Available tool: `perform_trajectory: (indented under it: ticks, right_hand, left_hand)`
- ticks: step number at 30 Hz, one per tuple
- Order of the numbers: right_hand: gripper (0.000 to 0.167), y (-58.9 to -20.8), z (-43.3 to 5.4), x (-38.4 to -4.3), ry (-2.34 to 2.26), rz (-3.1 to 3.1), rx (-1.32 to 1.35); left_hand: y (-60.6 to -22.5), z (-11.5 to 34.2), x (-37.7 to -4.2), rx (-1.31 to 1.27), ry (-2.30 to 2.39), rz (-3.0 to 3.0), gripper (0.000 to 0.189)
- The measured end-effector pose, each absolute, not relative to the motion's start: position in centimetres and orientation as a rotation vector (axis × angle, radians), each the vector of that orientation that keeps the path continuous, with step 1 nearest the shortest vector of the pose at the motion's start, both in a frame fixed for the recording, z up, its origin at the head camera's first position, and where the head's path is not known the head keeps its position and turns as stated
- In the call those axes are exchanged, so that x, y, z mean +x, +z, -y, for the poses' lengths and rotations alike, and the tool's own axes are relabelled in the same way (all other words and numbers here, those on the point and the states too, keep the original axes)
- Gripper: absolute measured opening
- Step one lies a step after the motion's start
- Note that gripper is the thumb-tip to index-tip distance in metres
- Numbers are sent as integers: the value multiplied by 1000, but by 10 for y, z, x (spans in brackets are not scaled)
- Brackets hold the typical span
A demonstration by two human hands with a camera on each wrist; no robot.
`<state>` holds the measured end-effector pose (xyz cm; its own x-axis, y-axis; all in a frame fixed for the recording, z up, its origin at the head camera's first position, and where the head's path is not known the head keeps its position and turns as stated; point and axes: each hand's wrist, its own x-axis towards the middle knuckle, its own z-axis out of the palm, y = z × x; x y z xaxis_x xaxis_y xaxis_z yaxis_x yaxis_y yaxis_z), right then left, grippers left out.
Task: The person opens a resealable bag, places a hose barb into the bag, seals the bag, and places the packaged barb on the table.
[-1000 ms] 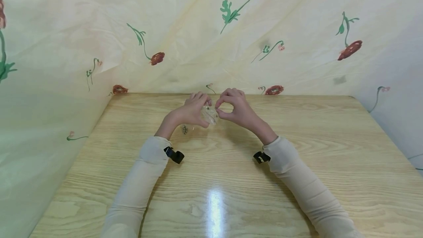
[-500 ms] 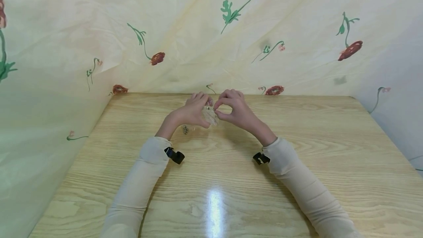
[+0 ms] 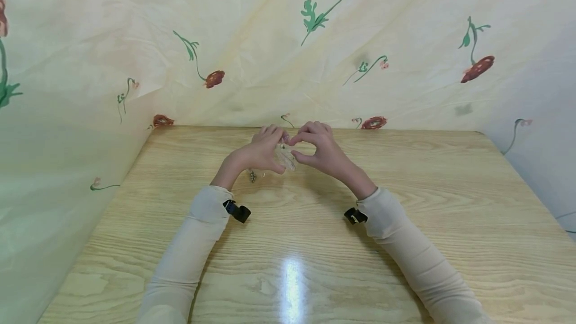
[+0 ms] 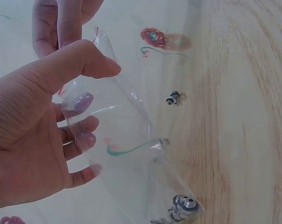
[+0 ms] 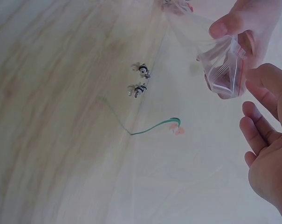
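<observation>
Both hands are up over the far middle of the table (image 3: 405,224). The left hand (image 3: 261,153) holds a clear bag (image 4: 131,154), thumb and fingers clamped on its upper part; small metal fittings (image 4: 185,205) sit in the bag's bottom corner. At 3 o'clock of it, the right hand (image 3: 321,151) has thumb and forefinger together at the bag's mouth, other fingers curled. A loose fitting (image 4: 172,98) lies on the table, at 7 o'clock of the left hand.

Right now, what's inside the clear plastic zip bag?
The clear plastic zip bag, pinched by the left hand, holds small silver metal fittings in its bottom corner. The count is unclear, as they're cut off.
</observation>
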<state>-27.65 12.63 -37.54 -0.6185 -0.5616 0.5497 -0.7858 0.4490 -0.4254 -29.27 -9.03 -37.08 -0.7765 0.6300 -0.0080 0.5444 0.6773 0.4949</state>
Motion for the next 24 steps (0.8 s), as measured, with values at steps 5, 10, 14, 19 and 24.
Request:
perform_trajectory:
  ticks: [5,10,14,19,24]
  right_hand:
    - [12,-373,-127,-278,945,2368,1144]
    - [12,-373,-129,-280,948,2390,1131]
    - [13,-372,-130,-281,947,2399,1119]
    - [13,-372,-132,-283,942,2424,1108]
    - [14,-371,-134,-284,937,2453,1105]
  left_hand:
    - [-369,92,-293,969,740,-2707,62]
    - [-368,93,-293,978,753,-2702,64]
    - [-367,94,-293,987,760,-2701,64]
    - [-366,96,-293,969,780,-2702,62]
    - [-365,96,-292,954,795,-2711,59]
